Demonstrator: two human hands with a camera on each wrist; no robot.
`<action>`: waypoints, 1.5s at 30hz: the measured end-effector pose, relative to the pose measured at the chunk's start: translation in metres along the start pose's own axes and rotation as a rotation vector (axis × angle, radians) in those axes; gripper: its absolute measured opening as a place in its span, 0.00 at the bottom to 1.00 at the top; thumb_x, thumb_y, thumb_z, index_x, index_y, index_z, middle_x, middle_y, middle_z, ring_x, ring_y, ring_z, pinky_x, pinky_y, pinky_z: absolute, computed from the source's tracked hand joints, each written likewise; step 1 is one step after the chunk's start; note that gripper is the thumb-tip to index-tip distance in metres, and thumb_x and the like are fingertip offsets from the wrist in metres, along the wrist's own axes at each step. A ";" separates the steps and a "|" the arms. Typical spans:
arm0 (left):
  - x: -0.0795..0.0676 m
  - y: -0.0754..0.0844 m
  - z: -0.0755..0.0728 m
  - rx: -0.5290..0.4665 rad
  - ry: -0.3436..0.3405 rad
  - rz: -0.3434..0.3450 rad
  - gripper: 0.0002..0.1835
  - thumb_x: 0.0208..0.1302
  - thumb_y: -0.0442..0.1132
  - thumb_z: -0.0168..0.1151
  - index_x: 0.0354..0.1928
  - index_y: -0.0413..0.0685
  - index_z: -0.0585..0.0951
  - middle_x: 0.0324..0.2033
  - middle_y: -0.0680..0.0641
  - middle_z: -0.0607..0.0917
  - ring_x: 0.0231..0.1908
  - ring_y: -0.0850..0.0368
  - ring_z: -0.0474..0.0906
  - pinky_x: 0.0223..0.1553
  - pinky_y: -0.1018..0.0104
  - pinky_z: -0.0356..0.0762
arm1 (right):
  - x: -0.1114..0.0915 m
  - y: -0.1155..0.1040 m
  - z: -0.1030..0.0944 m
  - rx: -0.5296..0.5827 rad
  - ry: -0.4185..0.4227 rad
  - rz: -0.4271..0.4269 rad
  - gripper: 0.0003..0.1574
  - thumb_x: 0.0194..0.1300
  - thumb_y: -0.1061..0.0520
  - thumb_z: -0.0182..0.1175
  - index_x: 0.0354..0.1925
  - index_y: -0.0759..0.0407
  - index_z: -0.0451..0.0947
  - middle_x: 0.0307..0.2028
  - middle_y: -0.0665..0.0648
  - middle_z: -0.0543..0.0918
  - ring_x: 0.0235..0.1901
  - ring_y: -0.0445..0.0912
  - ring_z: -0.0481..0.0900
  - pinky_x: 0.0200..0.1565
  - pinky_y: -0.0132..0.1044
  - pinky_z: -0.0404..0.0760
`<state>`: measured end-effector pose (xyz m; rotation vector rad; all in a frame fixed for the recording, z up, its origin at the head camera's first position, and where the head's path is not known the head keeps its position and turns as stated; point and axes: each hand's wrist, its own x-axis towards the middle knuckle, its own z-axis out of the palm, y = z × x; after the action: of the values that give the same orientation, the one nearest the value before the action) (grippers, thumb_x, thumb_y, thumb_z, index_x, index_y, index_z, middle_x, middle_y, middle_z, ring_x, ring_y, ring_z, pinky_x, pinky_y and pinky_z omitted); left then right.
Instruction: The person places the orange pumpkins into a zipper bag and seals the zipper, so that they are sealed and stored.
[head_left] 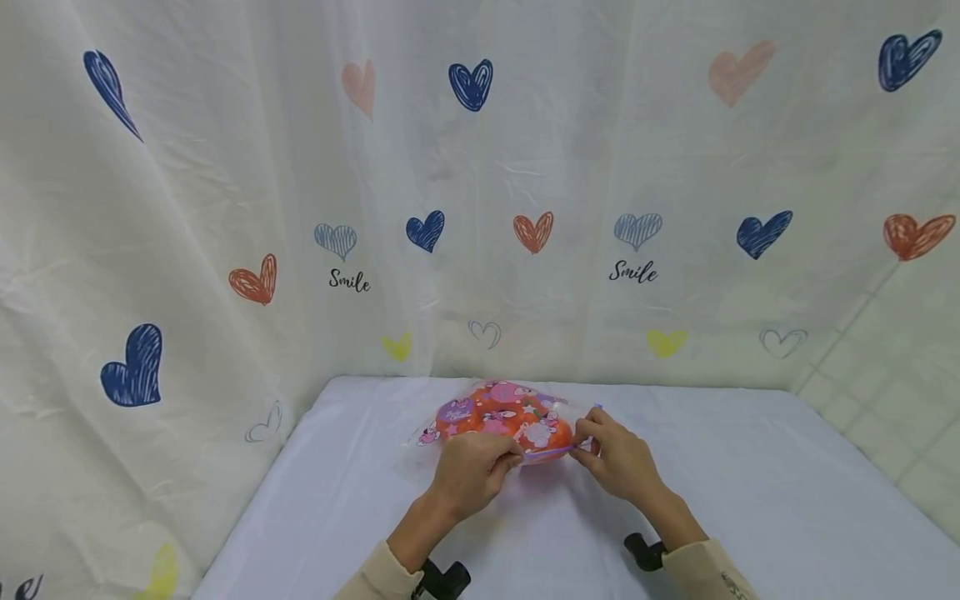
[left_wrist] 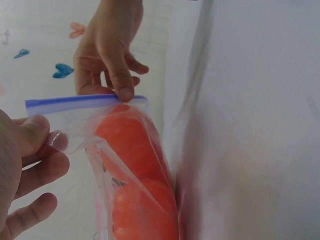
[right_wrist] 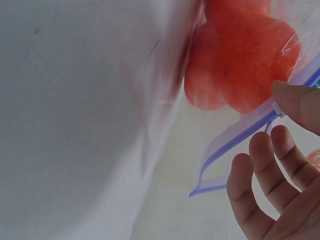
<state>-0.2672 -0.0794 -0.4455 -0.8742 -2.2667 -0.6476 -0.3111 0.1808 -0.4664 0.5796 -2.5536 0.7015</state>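
A clear zip bag [head_left: 506,412] with pink cartoon prints lies toward the back of the white table, its purple zip edge facing me. Inside are several round orange-red fruits [right_wrist: 245,60], seen through the plastic. My left hand [head_left: 467,473] pinches the plastic by one end of the zip [left_wrist: 75,102], thumb against forefinger, other fingers loosely bent. At the zip's other side, my right hand [head_left: 621,460] pinches the small slider [right_wrist: 278,108] between thumb and fingers. Beyond the slider the two purple strips stand apart at the bag's corner.
The table [head_left: 720,467] is covered with a white cloth. Behind and to the left hangs a white curtain [head_left: 570,317] with printed hearts, close to the table's back edge. Black wrist cameras [head_left: 645,552] sit on both wrists by the beige sleeves [head_left: 708,571].
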 end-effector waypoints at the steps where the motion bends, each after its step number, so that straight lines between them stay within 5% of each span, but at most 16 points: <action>1: 0.000 0.000 0.000 0.003 -0.001 0.003 0.05 0.61 0.42 0.74 0.39 0.54 0.90 0.36 0.56 0.93 0.38 0.63 0.90 0.43 0.73 0.85 | 0.000 0.000 0.000 0.001 -0.003 0.006 0.18 0.55 0.57 0.77 0.27 0.41 0.75 0.31 0.41 0.72 0.26 0.33 0.67 0.21 0.29 0.66; 11: 0.001 0.001 0.001 0.017 0.016 0.024 0.06 0.60 0.41 0.75 0.39 0.54 0.90 0.37 0.55 0.93 0.38 0.62 0.90 0.44 0.72 0.86 | 0.003 0.000 -0.003 0.002 -0.040 0.062 0.15 0.57 0.57 0.75 0.29 0.43 0.76 0.33 0.50 0.76 0.27 0.38 0.69 0.23 0.30 0.68; 45: 0.002 0.004 0.004 0.024 0.005 0.038 0.07 0.59 0.39 0.75 0.39 0.51 0.89 0.36 0.54 0.93 0.39 0.61 0.90 0.46 0.70 0.86 | 0.007 0.008 -0.001 -0.030 -0.044 0.121 0.14 0.59 0.56 0.74 0.30 0.45 0.76 0.29 0.47 0.74 0.24 0.40 0.70 0.22 0.34 0.67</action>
<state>-0.2667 -0.0733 -0.4459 -0.9012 -2.2438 -0.6043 -0.3203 0.1862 -0.4652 0.4388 -2.6534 0.6966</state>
